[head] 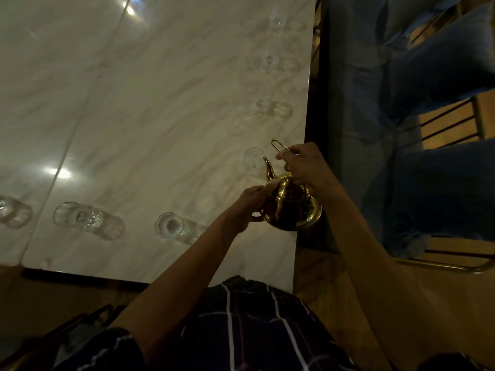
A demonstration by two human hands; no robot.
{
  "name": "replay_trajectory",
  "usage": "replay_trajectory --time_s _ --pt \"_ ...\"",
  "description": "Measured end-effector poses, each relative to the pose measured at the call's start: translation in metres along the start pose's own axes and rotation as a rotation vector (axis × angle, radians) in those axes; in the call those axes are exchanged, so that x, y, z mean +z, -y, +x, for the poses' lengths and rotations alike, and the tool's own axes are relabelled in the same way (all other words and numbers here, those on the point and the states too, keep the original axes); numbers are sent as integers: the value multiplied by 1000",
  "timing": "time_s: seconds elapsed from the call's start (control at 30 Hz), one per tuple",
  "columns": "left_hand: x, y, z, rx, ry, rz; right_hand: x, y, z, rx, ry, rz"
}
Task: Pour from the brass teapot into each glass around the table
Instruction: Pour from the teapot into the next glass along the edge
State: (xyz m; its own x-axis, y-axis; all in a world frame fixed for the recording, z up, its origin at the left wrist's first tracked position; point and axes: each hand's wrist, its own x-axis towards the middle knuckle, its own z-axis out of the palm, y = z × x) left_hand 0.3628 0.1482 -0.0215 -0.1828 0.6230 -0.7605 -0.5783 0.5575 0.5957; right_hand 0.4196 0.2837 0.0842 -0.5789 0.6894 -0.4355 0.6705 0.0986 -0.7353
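dim room, warm floor, and a pale marble table (139, 108) fills the left of the view, ceiling lights glinting off its polish, its right edge dropping away to dark chair frames (452, 121) and folds of blue denim (442, 62) beyond. over the near right corner of that table hangs the brass teapot (292, 207), round belly gleaming, tipped forward, curved spout aimed at the nearest glass (253, 159) just ahead of it, spout tip right at the rim. the right hand (304, 166) is up top, fingers curled round the thin wire handle, whose loop pokes out past the knuckles. the left hand (247, 206) comes in from the side, fingers lying along the pot's shoulder and lid area, thumb tucked beneath near a small side loop, steadying it; how tight that hold is, hard to say from here. no stream can be made out in this light. up the right edge three more glasses stand in a line: one (270, 108) close beyond, another (270, 61) further, the last (280, 21) near the far corner, all blurred. along the near edge another row: a glass (170, 225) just left of the left forearm, then one (77, 216) further left, then a partial one (12, 210) at the frame's edge. below, a dark checked shirt (254, 330) with pale lines
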Motion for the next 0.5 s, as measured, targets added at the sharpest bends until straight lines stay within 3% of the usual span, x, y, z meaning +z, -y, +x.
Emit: replay_trajectory --time_s 0.5 --pt "2 1 -3 11 2 0 0 0 0 12 6 -7"
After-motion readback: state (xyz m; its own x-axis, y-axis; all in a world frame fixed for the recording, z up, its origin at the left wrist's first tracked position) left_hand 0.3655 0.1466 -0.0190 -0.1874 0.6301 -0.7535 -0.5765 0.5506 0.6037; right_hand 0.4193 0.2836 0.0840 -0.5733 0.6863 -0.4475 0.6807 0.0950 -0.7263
